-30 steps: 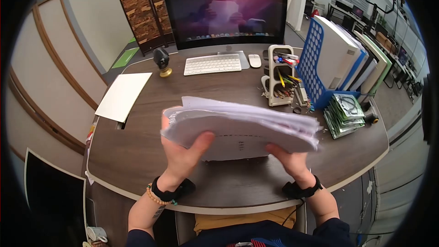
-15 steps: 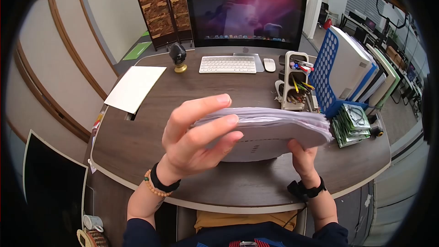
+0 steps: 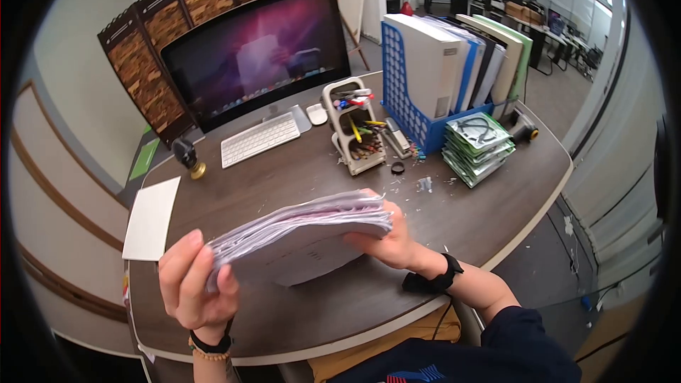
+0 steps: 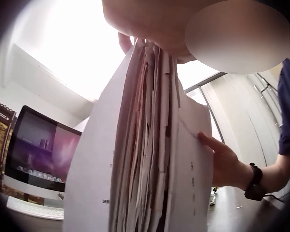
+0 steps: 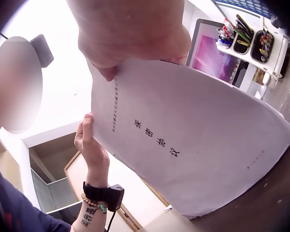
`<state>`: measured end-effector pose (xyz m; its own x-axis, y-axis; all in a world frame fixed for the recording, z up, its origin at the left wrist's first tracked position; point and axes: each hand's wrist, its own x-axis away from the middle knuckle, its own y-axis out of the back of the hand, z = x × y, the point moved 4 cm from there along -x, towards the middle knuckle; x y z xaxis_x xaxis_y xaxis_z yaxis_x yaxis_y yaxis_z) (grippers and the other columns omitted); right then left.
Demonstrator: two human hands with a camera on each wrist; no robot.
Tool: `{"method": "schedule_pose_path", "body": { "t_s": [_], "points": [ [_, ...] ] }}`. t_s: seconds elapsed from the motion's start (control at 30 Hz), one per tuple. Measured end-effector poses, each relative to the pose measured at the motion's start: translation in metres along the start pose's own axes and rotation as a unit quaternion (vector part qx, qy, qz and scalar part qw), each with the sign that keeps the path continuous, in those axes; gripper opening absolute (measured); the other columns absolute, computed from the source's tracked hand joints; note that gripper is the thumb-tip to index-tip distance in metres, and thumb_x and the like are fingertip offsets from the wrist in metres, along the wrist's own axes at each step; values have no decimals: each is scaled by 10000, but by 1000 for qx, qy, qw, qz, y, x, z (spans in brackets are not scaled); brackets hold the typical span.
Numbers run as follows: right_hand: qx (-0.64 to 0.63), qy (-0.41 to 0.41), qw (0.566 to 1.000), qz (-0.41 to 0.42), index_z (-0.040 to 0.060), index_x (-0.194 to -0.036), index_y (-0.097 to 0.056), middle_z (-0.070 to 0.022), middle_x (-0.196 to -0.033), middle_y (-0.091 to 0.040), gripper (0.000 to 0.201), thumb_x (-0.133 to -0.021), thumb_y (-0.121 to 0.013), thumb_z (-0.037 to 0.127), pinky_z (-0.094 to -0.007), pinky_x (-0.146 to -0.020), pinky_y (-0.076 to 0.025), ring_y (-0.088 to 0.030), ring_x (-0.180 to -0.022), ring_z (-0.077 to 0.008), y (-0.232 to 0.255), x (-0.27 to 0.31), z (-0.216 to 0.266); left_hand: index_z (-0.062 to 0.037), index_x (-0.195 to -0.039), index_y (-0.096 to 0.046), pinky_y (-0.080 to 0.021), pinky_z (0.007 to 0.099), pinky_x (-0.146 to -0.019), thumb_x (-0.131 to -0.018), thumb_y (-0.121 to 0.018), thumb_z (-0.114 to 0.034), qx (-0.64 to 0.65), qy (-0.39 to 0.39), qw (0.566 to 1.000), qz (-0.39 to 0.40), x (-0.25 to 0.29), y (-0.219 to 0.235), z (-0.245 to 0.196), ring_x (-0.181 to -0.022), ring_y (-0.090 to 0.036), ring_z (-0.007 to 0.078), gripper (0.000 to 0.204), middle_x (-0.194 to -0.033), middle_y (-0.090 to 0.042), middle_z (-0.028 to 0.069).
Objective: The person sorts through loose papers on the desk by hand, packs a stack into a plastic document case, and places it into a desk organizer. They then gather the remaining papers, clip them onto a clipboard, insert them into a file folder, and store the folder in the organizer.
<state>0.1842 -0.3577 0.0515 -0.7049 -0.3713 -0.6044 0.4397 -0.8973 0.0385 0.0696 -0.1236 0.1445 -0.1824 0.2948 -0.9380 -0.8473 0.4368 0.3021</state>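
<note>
In the head view I hold a thick stack of papers (image 3: 312, 245) upright above the desk. My right hand (image 3: 394, 237) grips its right side, thumb on the front sheet and fingers behind. At the opposite edge is my left hand (image 3: 195, 284), its fingers loosely bent and fingertips right at the paper edges. Looking along the stack, the left wrist view shows uneven, slightly fanned sheets (image 4: 147, 145), some reddish. Printed characters run across the white front sheet (image 5: 198, 130) in the right wrist view.
A monitor (image 3: 262, 50), keyboard (image 3: 261, 140) and mouse (image 3: 316, 114) stand at the back. To the right are a pen organizer (image 3: 355, 128), stapler (image 3: 398, 138), blue file rack (image 3: 418, 124) with folders, and a pile of green-edged packets (image 3: 477, 152). White sheets (image 3: 151, 220) lie at left.
My left hand came off the stack's front, then moved to its left edge. The stack shifted left and tilted in view, still in my right hand. The head view turned right.
</note>
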Motion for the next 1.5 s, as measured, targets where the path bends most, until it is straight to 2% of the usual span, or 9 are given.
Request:
{"method": "schedule_pose_path", "body": {
  "t_s": [0.2,0.3,0.73,0.8,0.97,1.07,1.17,1.3,1.5],
  "points": [
    [-1,-24,999,31,-4,-1141,-608,-119,-1078,-626,381,-797,-748,82,-303,-823,-475,-614,-947,-211,-1,6,-4,16,-1141,-538,-540,332,-689,-852,-699,-177,40,67,997,10,16,-13,-2,-801,-630,237,383,-974,-609,164],
    [50,10,997,55,12,-1116,-589,-121,-997,-674,357,-785,-715,58,-305,-797,-495,-656,-902,-235,-6,9,-13,-6,-1290,-352,-404,298,-828,-824,-730,-375,290,326,900,-12,37,-31,3,-892,-508,161,705,-967,-532,90],
    [24,30,998,50,-18,-985,-612,-188,-927,-646,197,-792,-618,23,-357,-697,-494,-623,-843,-384,-7,-5,-2,-2,-1258,-481,-435,342,-939,-869,-679,-135,333,536,745,215,151,-63,17,-1088,-530,201,457,-1211,-545,90],
    [27,-26,998,56,-22,-1001,-620,-175,-919,-666,193,-826,-613,60,-346,-702,-503,-665,-818,-321,-3,-15,11,31,-1272,-465,-442,356,-952,-876,-668,-97,455,562,688,61,108,-55,3,-1068,-570,232,463,-1217,-566,128],
    [-203,-277,936,78,-74,-1190,-549,-155,-1045,-650,426,-818,-648,109,-335,-805,-516,-632,-962,-209,-3,-6,-39,63,-1375,-355,-453,473,-1009,-882,-616,-112,539,768,336,87,120,-68,-20,-1167,-548,350,585,-1311,-517,218],
    [-244,-344,901,103,-91,-1271,-465,-205,-1183,-579,549,-797,-654,112,-340,-833,-503,-595,-1055,-237,-8,26,-97,82,-1331,-415,-459,467,-999,-870,-585,-39,529,803,239,135,161,-81,-35,-1151,-554,358,506,-1294,-531,222],
    [80,-365,914,158,-87,-1174,-542,-208,-1024,-629,487,-796,-677,190,-332,-795,-509,-624,-953,-249,18,28,-103,95,-1319,-419,-463,452,-994,-876,-549,15,516,810,232,155,197,-90,-44,-1139,-561,346,469,-1275,-544,213],
    [246,-64,956,-149,25,-982,-639,-116,-977,-653,198,-797,-625,96,-326,-682,-505,-637,-804,-219,141,-37,-14,102,-1318,-411,-469,436,-986,-878,-558,6,498,787,319,177,194,-83,-46,-1138,-565,330,473,-1268,-545,214],
    [646,125,673,-338,101,-1178,-527,-179,-1107,-474,442,-755,-634,28,-414,-836,-462,-537,-965,-347,292,-91,57,108,-1321,-393,-479,416,-975,-873,-573,-5,497,786,324,173,194,-83,-45,-1138,-568,314,496,-1275,-535,224]
  ]
}}
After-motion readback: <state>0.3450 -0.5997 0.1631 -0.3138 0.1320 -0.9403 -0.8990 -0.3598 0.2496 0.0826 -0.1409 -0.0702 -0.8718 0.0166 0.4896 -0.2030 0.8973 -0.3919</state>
